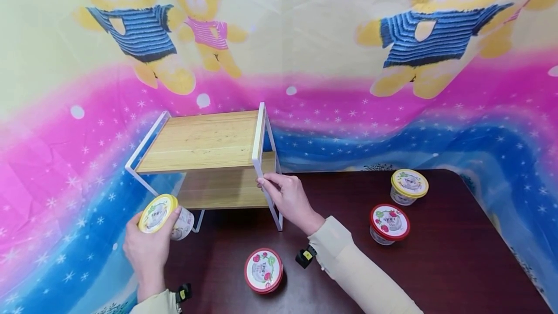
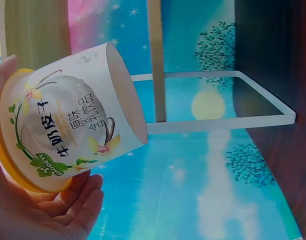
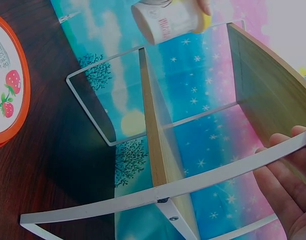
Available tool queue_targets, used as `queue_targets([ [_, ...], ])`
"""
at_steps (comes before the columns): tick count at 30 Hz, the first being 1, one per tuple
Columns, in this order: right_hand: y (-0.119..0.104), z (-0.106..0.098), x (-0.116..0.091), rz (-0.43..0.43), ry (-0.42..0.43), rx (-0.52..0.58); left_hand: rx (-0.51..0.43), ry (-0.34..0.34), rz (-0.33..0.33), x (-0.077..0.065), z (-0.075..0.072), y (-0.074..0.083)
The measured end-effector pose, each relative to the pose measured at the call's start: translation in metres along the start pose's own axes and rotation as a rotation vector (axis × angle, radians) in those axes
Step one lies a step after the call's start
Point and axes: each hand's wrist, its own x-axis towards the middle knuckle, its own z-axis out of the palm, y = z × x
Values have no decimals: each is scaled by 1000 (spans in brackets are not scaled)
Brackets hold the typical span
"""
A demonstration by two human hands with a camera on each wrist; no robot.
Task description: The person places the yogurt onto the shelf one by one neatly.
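Well, my left fingers (image 2: 90, 200) are clamped round the white tub with the yellow lid (image 2: 68, 115), tilted near the left end of the two-tier rack of pale wooden boards and white metal bars (image 1: 196, 144); my right fingers (image 3: 277, 185) pinch its front right upright. I'd judge it best to brace lightly there and level the tub clear of the lower board (image 1: 222, 188). The upper board hides that one's back; in my right wrist view the tub is blurred and cut off.

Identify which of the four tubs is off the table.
The yellow-lidded tub held by the left hand; the other three tubs stand on the table.
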Motion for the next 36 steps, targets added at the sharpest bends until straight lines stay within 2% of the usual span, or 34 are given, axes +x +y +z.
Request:
queue_targets([
  [5,0,0,0,2,-4,-6,-5,9,1,-2,-4,8],
  [15,0,0,0,9,-8,-3,-45,40,48,-4,-11,21],
  [23,-1,-1,1,-1,-3,2,-90,88,110,-5,-15,29],
  [36,0,-1,0,-6,4,16,-109,114,140,-7,-21,40],
])
